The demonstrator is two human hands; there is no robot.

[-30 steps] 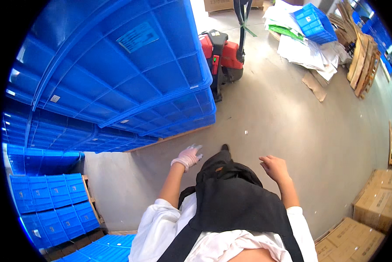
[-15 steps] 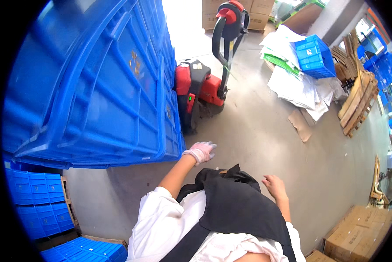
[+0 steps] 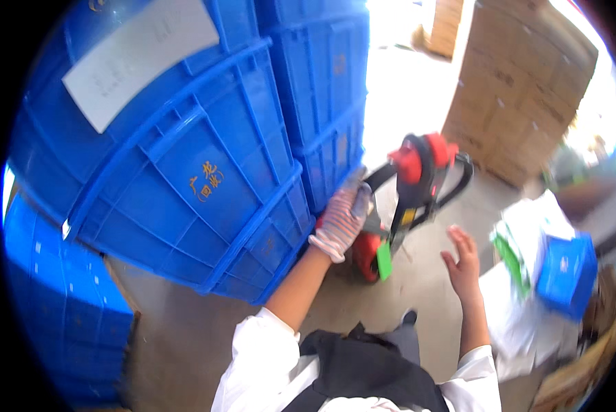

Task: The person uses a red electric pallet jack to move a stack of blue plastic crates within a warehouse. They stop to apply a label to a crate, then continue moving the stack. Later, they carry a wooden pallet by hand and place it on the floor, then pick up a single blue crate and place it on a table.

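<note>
My left hand, in a white knit glove, reaches forward beside the corner of a tall stack of blue plastic crates, fingers apart and holding nothing. Just beyond it stands a red and black pallet jack with its looped handle raised. My bare right hand hangs open in the air to the right of the jack, apart from it. I wear white sleeves and a dark apron.
More blue crates are stacked at the lower left. Brown cardboard boxes rise behind the jack. A small blue crate sits on white sheets at the right. Grey concrete floor lies underfoot.
I have moved closer to the pallet jack and the crate stack. My gloved left hand has risen toward the jack's handle, and my right hand has lifted forward.
</note>
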